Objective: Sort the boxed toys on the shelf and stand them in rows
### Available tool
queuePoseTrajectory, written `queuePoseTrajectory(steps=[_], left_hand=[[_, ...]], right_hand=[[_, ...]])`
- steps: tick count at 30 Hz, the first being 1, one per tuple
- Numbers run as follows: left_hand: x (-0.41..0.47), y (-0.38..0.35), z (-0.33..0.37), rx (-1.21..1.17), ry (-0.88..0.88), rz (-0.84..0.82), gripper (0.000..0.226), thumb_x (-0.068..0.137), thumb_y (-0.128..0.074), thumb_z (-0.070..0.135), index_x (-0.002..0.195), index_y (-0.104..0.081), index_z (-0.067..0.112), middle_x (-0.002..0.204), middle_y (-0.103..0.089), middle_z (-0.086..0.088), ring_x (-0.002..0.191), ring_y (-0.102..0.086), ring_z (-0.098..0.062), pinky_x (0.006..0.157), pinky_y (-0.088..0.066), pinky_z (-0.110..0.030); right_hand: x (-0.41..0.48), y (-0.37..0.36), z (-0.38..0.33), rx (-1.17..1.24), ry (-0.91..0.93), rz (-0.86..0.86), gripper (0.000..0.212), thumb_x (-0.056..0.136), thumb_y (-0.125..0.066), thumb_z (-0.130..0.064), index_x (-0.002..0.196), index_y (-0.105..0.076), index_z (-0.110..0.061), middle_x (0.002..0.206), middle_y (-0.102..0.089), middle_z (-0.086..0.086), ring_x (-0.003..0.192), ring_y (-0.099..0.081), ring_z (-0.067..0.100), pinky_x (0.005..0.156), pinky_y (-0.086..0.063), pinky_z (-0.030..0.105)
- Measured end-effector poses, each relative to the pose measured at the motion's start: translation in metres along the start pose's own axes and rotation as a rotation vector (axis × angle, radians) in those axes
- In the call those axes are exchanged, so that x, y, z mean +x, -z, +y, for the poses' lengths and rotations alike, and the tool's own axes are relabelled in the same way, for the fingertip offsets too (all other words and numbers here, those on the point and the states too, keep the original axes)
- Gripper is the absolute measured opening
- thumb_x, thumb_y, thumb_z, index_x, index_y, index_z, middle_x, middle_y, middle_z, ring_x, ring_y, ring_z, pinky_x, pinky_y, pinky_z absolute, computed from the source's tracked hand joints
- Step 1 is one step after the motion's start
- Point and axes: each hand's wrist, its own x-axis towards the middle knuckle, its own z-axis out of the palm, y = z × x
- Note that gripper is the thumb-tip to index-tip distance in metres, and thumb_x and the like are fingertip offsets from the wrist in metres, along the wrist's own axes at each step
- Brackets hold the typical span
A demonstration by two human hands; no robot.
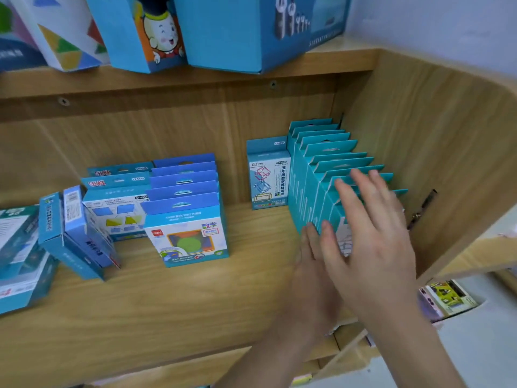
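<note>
1. I take the long row of upright teal cardboard boxes [321,175] at the wooden side panel [419,130] as my landmark.
2. My right hand [372,233] lies flat on the front box of that row, fingers spread, gripping nothing.
3. My left hand [313,264] rests low against the row's left side, fingers straight and together.
4. Just left of the row stands a single teal box with cube-frame drawings [268,177]; I read "CY-" and Chinese text on it.
5. Further left, a row of blue-topped boxes [184,191]; the front one carries a red "deli" logo.
6. Beyond those, two boxes marked "CY-8159" [117,189], then blue boxes leaning over [75,233].
7. All sit on the light wooden shelf board [167,303].
</note>
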Motion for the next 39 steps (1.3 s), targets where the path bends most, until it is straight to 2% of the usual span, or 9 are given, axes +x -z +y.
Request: queuePoseTrajectory(steps=[2, 5, 8, 13, 19, 22, 27, 33, 39], left_hand=[[0.0, 0.0, 0.0, 0.004, 0.0, -0.001, 0.07, 0.09, -0.055, 0.017, 0.15, -0.02, 0.021, 0.154, -0.029, 0.004, 0.137, -0.034, -0.012, 0.111, -0.032, -0.027], [0.014, 0.001, -0.005, 0.227, -0.139, 0.004, 0.069, 0.09, -0.021, 0.033, 0.151, -0.003, 0.007, 0.158, -0.006, -0.018, 0.147, -0.004, -0.029, 0.119, -0.007, -0.038], [0.028, -0.004, -0.006, 0.225, -0.097, -0.03, 0.075, 0.092, -0.033, 0.034, 0.15, 0.004, 0.005, 0.158, 0.007, -0.018, 0.147, 0.009, -0.026, 0.12, -0.003, -0.034], [0.034, -0.019, -0.016, 0.224, -0.056, 0.042, 0.082, 0.079, -0.004, 0.042, 0.149, 0.0, 0.0, 0.158, 0.0, -0.019, 0.146, -0.007, -0.026, 0.117, -0.016, -0.027], [0.03, -0.014, -0.018, 0.249, -0.033, 0.02, 0.09, 0.075, 0.0, 0.052, 0.15, -0.001, 0.004, 0.159, 0.008, -0.013, 0.141, -0.027, -0.028, 0.108, -0.036, -0.034], [0.027, -0.003, -0.013, 0.113, 0.021, -0.034, 0.106, 0.065, -0.01, 0.067, 0.15, 0.009, 0.008, 0.16, 0.002, -0.01, 0.145, -0.016, -0.022, 0.114, -0.027, -0.033], [0.017, 0.011, -0.002, -0.07, -0.028, 0.091, 0.103, 0.07, -0.035, 0.077, 0.151, -0.001, 0.022, 0.154, -0.028, -0.004, 0.137, -0.035, -0.023, 0.107, -0.038, -0.041], [0.0, 0.024, 0.001, -0.149, -0.124, 0.247, 0.073, 0.084, -0.065, 0.046, 0.145, -0.028, 0.028, 0.141, -0.04, 0.015, 0.125, -0.041, -0.001, 0.101, -0.04, -0.022], [-0.007, 0.019, -0.004, -0.297, -0.104, 0.33, 0.05, 0.083, -0.069, 0.033, 0.127, -0.047, 0.029, 0.113, -0.052, 0.011, 0.098, -0.055, -0.001, 0.082, -0.054, -0.036]], right_hand=[[0.0, -0.003, 0.001, -0.024, 0.009, -0.059, 0.054, 0.087, -0.059, -0.02, 0.137, -0.046, -0.006, 0.145, -0.042, 0.013, 0.141, -0.029, 0.029, 0.109, -0.032, 0.052], [0.005, -0.002, 0.004, -0.058, 0.022, -0.11, 0.054, 0.086, -0.057, -0.02, 0.138, -0.045, -0.009, 0.146, -0.041, 0.012, 0.14, -0.03, 0.03, 0.108, -0.033, 0.053], [0.008, 0.001, 0.007, -0.094, 0.038, -0.145, 0.057, 0.083, -0.061, -0.018, 0.138, -0.044, -0.014, 0.146, -0.04, 0.012, 0.138, -0.032, 0.03, 0.108, -0.034, 0.052], [0.007, 0.001, 0.013, -0.124, 0.072, -0.163, 0.063, 0.08, -0.068, -0.017, 0.138, -0.045, -0.017, 0.147, -0.039, 0.011, 0.139, -0.031, 0.03, 0.11, -0.032, 0.049], [-0.001, 0.003, 0.017, -0.041, 0.104, -0.137, 0.067, 0.082, -0.064, -0.011, 0.143, -0.038, -0.019, 0.154, -0.028, 0.01, 0.145, -0.018, 0.028, 0.111, -0.03, 0.053], [-0.008, 0.01, 0.017, 0.048, 0.123, -0.005, 0.054, 0.085, -0.056, -0.007, 0.138, -0.046, -0.011, 0.149, -0.036, 0.011, 0.143, -0.025, 0.027, 0.115, -0.026, 0.044], [-0.023, 0.016, 0.015, 0.135, 0.064, 0.174, 0.039, 0.084, -0.053, -0.001, 0.122, -0.058, -0.001, 0.129, -0.053, 0.02, 0.119, -0.05, 0.033, 0.106, -0.035, 0.032], [-0.04, 0.013, 0.022, 0.261, -0.061, 0.176, 0.036, 0.085, -0.052, -0.003, 0.121, -0.059, -0.001, 0.121, -0.053, 0.015, 0.113, -0.052, 0.025, 0.098, -0.042, 0.025], [-0.046, 0.013, 0.022, 0.327, -0.084, 0.149, 0.034, 0.088, -0.049, -0.007, 0.12, -0.059, -0.002, 0.118, -0.054, 0.011, 0.108, -0.055, 0.02, 0.083, -0.052, 0.03]])
